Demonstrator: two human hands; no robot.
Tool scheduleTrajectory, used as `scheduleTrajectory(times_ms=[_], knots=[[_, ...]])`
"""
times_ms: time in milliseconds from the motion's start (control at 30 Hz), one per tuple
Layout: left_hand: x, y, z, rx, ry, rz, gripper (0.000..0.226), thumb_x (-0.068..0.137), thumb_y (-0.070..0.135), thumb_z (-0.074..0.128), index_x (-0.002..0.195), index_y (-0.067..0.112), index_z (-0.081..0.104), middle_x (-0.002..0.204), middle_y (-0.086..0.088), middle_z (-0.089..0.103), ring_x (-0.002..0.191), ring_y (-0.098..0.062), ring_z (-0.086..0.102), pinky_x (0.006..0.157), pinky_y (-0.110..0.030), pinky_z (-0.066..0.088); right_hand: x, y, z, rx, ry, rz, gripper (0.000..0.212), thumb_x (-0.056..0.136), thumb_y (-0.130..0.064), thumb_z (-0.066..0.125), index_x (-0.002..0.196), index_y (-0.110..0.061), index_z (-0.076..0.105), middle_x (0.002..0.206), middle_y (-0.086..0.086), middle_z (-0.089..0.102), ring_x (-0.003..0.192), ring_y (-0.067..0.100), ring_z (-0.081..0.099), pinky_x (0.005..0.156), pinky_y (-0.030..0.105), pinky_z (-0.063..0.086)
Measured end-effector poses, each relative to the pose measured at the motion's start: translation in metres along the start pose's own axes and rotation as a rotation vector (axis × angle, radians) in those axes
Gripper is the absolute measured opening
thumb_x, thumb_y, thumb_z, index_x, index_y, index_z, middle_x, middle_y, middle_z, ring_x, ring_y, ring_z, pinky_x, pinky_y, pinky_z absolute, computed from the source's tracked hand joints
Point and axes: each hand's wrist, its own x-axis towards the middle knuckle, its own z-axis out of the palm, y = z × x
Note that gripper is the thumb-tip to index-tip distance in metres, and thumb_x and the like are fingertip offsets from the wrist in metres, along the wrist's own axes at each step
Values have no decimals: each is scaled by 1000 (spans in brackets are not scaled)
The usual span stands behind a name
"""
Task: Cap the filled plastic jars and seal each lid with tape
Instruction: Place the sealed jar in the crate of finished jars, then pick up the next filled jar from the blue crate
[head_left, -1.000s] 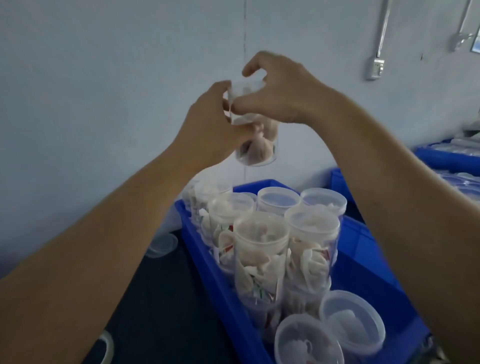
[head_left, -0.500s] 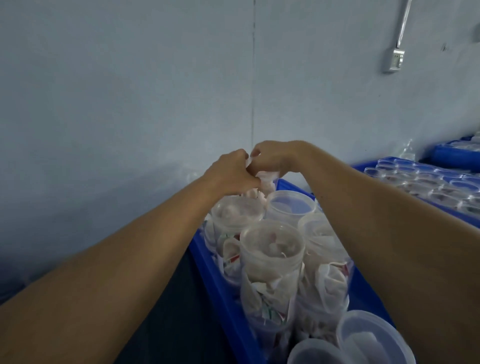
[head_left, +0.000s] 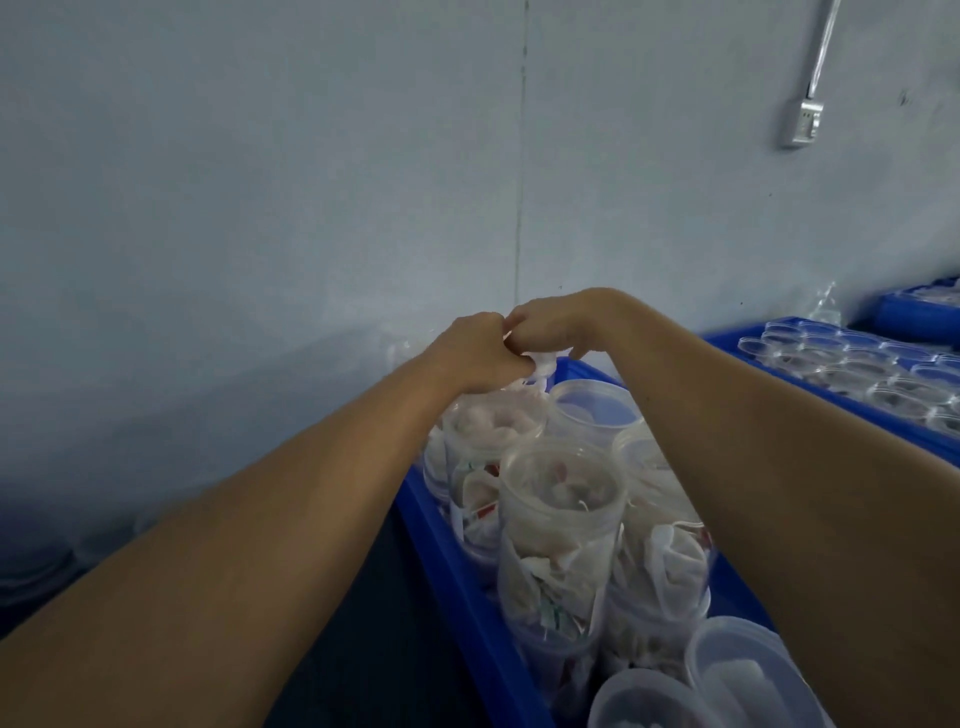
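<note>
Both my hands meet over the far end of a blue crate (head_left: 457, 566) packed with clear plastic jars of white sachets. My left hand (head_left: 480, 351) and my right hand (head_left: 550, 327) curl their fingers around the top of one jar (head_left: 543, 369) at the back of the stack; only a bit of its white top shows between them. Capped jars (head_left: 561, 519) stand stacked in front of it, and another (head_left: 592, 410) sits to its right. I see no tape.
A grey wall rises right behind the crate. A second blue crate (head_left: 841, 410) of clear jars stands at the right, another (head_left: 919, 312) behind it. Lidded jars (head_left: 748, 675) lie at the near end. The dark table (head_left: 337, 670) lies to the left.
Both hands came down from in front of the wall, carrying the jar, and now hold it low at the back of the stack. The camera has tilted and shifted.
</note>
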Motion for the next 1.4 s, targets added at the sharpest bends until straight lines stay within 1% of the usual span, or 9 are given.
scheduleTrajectory(times_ms=[133,267,400,467,667,800,1033,1300,1400], knots=[[-14,-6,-17,-147,252,6,46,92,37,71,135,21,62,118,5,67,103,-15,63,82,-25,47,-14,-18,-17,9,264,-47,41,97,-38,56,128,-14,68,136,10,65,120,31,62,103,46,51],[-68,-27,-28,-415,509,-34,42,100,29,63,141,25,56,128,2,68,94,-2,64,68,-12,42,-37,-77,-4,70,487,-186,29,91,-35,59,113,-22,73,118,3,69,107,29,65,93,44,55],[-158,-75,-30,-554,740,-141,36,103,20,59,138,30,54,100,18,69,76,13,65,55,-8,46,-68,-166,50,97,438,-433,31,91,-28,58,119,-32,70,122,-1,67,108,26,65,93,44,56],[-214,-106,-21,-583,800,-184,28,102,17,58,125,32,56,83,20,69,69,5,64,52,-13,44,-83,-205,96,143,344,-544,30,87,-24,63,114,-34,71,120,-3,69,105,24,66,91,43,57],[-357,-195,46,-543,710,-515,18,90,20,63,106,25,66,93,7,75,87,-12,73,77,-49,62,-114,-260,285,146,93,-700,14,98,-25,47,96,-26,60,105,-4,64,94,23,62,81,43,53],[-386,-218,71,-440,679,-479,18,101,12,63,115,21,71,105,11,71,97,-2,70,81,-23,58,-110,-259,357,357,19,-692,15,98,-13,53,100,-23,64,100,-8,58,91,13,60,88,43,54],[-386,-219,71,-322,657,-416,23,105,11,55,117,21,72,110,13,67,102,-1,66,83,-16,54,-109,-251,384,627,135,-672,22,100,-12,56,98,-31,66,99,-17,60,93,-1,59,85,27,49],[-387,-200,46,-203,567,-408,28,111,11,47,135,13,63,127,2,65,116,-3,61,100,-21,49,-120,-255,361,515,264,-702,24,98,-7,59,96,-28,70,91,-14,67,88,9,58,84,44,51],[-402,-190,8,55,500,-448,39,107,9,51,145,6,50,142,-9,56,131,-21,52,109,-33,43,-137,-280,335,600,336,-840,17,99,-14,59,94,-26,69,88,-13,66,86,9,56,80,43,49]])
